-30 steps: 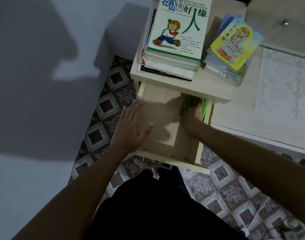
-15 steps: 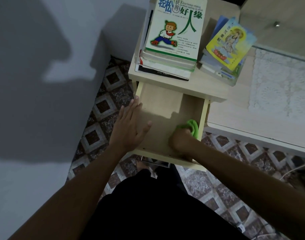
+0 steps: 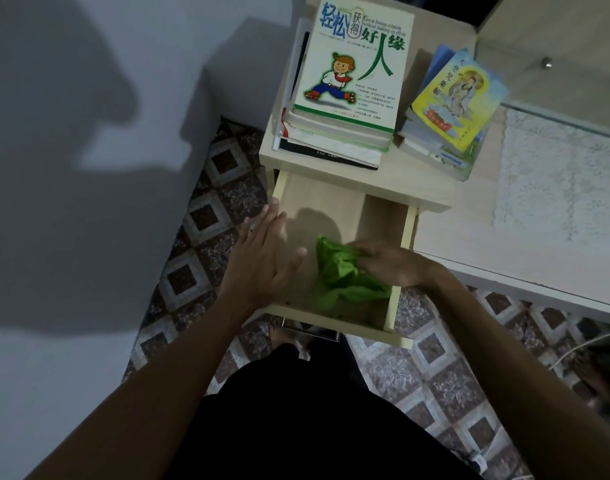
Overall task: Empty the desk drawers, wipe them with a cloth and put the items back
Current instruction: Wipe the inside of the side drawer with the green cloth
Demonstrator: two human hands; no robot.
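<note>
— Where is the crumpled green cloth?
— Inside the pulled-out pale wooden drawer, near its front right corner. The right hand presses on it, fingers curled into the fabric.
— And the left hand?
— Flat with fingers straight, resting on the drawer's left wall.
— What's around?
— On the light wooden tabletop above: a stack of books topped by a white-and-green cartoon cover, and beside it a smaller pile with a yellow booklet. The tabletop's edge overhangs the drawer's rear.
</note>
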